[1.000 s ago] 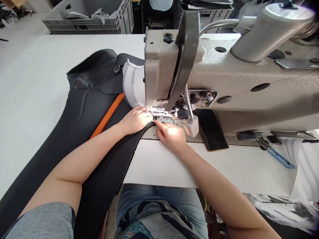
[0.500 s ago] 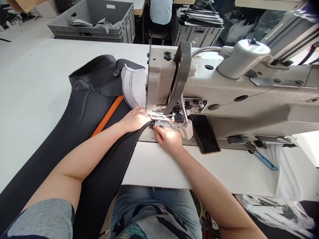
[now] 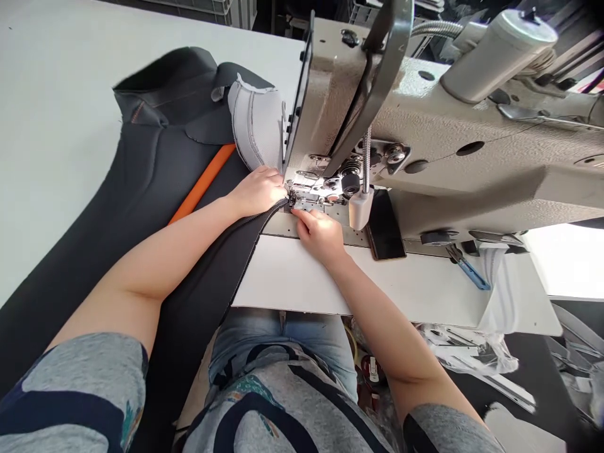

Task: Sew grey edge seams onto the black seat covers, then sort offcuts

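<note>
Dark grey, padded-looking fabric [image 3: 141, 179] stretches from the table down past my left arm, its dark edge running under the presser foot [image 3: 292, 199] of a sewing machine [image 3: 325, 107]. My left hand [image 3: 259, 190] lies closed on this fabric just left of the foot, fingertips partly hidden by the machine head. My right hand [image 3: 321, 234] rests on the machine bed, index finger stretched toward the front of the foot, thumb apart below it, other fingers curled. A white curved panel [image 3: 255, 126] with stitched lines and an orange strip [image 3: 202, 182] show on the fabric.
A black phone [image 3: 385, 226] lies on the bed under the machine arm. Farther right are blue-handled snips [image 3: 472, 272] and a white cloth strip [image 3: 500, 296] over the table edge. A small lamp head [image 3: 360, 209] hangs near my right hand. Grey crates [image 3: 214, 7] stand behind the table.
The camera view has tilted downward, so the machine and fabric sit higher in the picture. Both hands keep nearly the same places by the presser foot.
</note>
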Demonstrator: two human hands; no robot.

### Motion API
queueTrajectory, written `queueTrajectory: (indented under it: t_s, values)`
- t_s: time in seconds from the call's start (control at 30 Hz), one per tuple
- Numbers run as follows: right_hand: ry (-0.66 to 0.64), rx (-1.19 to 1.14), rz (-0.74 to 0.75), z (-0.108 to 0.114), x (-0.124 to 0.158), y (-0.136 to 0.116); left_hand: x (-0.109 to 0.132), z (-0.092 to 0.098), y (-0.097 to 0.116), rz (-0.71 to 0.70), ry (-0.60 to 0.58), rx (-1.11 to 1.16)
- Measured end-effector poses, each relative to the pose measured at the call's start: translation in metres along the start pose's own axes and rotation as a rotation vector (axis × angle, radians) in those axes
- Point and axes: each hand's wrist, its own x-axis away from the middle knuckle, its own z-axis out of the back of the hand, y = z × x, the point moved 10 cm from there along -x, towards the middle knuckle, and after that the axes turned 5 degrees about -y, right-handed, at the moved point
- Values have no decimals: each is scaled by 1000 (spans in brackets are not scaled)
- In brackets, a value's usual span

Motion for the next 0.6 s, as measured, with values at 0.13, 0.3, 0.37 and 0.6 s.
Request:
queueTrajectory:
  t_s: [0.13, 0.3, 0.37, 0.6]
  values:
    - [32, 18, 16, 2, 3, -2, 1, 0, -4, 21, 65, 48]
    - [60, 34, 16, 3, 2, -4, -2, 0, -6, 18, 104, -4]
    - [60, 45, 14, 3, 2, -4, -1, 1, -4, 17, 103, -14]
    - [36, 34, 30, 3, 5, -5, 46, 19, 31, -45, 101, -14]
